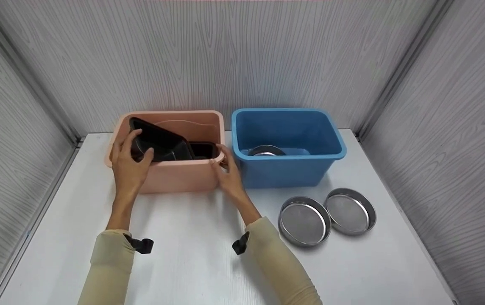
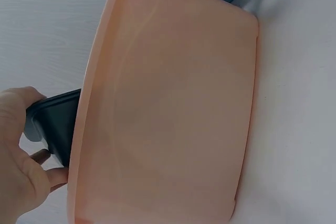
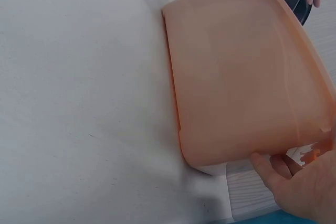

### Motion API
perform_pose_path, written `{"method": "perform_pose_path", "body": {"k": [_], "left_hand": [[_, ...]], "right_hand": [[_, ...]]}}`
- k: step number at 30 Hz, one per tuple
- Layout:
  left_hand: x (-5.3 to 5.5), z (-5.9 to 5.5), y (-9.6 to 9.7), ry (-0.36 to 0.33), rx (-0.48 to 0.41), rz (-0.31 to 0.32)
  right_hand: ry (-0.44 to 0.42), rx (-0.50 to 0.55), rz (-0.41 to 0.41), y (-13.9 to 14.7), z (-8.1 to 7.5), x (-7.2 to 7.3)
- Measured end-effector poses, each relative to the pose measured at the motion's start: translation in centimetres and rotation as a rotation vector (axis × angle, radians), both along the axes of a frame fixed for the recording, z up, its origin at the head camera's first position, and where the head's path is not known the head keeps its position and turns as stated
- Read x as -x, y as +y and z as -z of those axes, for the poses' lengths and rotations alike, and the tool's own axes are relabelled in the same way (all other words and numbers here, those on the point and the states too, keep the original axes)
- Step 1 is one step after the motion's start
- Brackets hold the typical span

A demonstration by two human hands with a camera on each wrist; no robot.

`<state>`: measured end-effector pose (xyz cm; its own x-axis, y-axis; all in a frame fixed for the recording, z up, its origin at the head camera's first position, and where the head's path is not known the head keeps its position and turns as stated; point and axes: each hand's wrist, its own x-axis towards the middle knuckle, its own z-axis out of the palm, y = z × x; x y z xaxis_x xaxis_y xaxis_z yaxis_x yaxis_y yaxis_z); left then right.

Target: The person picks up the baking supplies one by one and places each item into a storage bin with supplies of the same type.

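My left hand (image 1: 129, 169) holds a black loaf pan (image 1: 164, 142) by its left end, fingers over the far side and thumb on the near side. The pan tilts, its left end above the rim of a peach bin (image 1: 179, 178). A second dark pan (image 1: 203, 149) lies lower in the bin at the right, partly hidden. With the right hand (image 1: 230, 178) I grip the bin's right front corner. In the left wrist view the black loaf pan (image 2: 55, 121) sticks up past the bin's rim; in the right wrist view my right hand (image 3: 302, 184) is at the bin's end.
A blue bin (image 1: 285, 171) stands just right of the peach one, with a round metal pan (image 1: 266, 150) inside. Two round metal pans (image 1: 305, 222) sit side by side on the white table (image 1: 191, 262) at the front right. Grey wood-grain walls (image 1: 234, 55) enclose the back and sides.
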<state>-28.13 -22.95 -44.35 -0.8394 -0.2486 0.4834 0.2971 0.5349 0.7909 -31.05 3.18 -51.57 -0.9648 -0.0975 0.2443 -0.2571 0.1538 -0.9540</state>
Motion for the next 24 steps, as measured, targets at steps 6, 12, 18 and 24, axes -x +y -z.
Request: {"method": "perform_pose_path", "body": {"k": [6,12,18,24], "left_hand": [[-0.27,0.04,-0.22,-0.017,-0.002,0.020],[-0.21,0.13,-0.23,-0.034,0.053,0.031],[-0.15,0.33,-0.02,-0.093,0.109,0.035],[-0.35,0.26,-0.33,-0.111,0.082,0.035]], "right_hand": [[0.035,0.009,-0.002,-0.03,0.16,0.03],[0.026,-0.011,-0.002,0.11,0.19,-0.05],[0.035,-0.017,-0.002,0.23,0.20,-0.10],[0.031,-0.019,-0.003,0.09,0.23,-0.04]]}}
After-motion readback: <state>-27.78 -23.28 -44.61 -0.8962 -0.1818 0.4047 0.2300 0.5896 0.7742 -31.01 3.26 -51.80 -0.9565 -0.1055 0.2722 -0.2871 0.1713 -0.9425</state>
